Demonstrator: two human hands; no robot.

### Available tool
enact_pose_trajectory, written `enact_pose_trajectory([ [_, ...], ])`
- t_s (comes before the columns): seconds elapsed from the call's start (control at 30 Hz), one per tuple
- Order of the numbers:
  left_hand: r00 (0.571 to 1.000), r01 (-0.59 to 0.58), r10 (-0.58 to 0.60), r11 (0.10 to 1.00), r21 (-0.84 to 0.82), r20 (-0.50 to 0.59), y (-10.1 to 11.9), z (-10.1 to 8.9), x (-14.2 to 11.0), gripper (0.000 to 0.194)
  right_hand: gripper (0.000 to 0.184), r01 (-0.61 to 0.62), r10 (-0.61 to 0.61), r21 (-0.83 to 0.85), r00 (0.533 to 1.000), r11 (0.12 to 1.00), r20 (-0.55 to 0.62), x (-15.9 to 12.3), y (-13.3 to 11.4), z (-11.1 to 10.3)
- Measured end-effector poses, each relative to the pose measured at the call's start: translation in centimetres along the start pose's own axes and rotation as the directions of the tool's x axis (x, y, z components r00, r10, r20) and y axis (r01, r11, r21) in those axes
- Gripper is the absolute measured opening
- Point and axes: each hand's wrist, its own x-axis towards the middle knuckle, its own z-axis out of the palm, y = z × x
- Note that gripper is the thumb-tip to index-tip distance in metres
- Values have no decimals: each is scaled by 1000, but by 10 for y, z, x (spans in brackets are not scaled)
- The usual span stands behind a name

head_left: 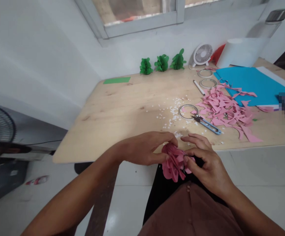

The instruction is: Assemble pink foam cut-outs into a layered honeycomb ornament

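Note:
A pink paper flower [173, 165] with many layered petals is held over my lap, just off the table's front edge. My left hand [149, 149] grips its left side between thumb and fingers. On its right side, my right hand [203, 160] pinches some petals with thumb and index finger, the other fingers raised apart. Beyond the hands on the table lie blue thread snips [207, 124], their tips over the edge of a tape ring [188, 111]. Small white paper bits [173, 113] are scattered around the ring.
Pink paper scraps [227, 108] heap on the table's right side, by blue sheets [257, 83], a white marker [199, 87] and more tape rings [208, 83]. Green paper shapes [162, 63] and a small white fan [203, 54] stand along the wall. A green strip [117, 80] lies far left.

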Motion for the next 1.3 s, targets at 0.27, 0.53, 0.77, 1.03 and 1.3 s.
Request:
enact_pose_trajectory([
  [0.27, 998, -26, 29, 998, -51, 63, -1, -5, 7, 37, 15, -26, 25, 44, 1000, 999, 19, -3, 3, 2],
  [0.53, 999, 41, -40, 995, -93, 19, 4, -9, 19, 16, 16, -47, 46, 88, 999, 995, 12, -5, 5, -1],
  [0.77, 994, 100, -106, 955, -281, -7, 10, -3, 30, 9, 16, -91, 97, 218, 995, 972, -18, -6, 3, -9],
  [1.03, 989, 83, -112, 962, -261, -99, 29, 7, 31, 7, 15, -145, 145, 335, 989, 931, 26, -14, -2, -21],
  [1.3, 981, 109, -147, 958, -264, -130, 36, 17, 28, 10, 15, -147, 159, 362, 987, 921, -4, -21, -5, -21],
])
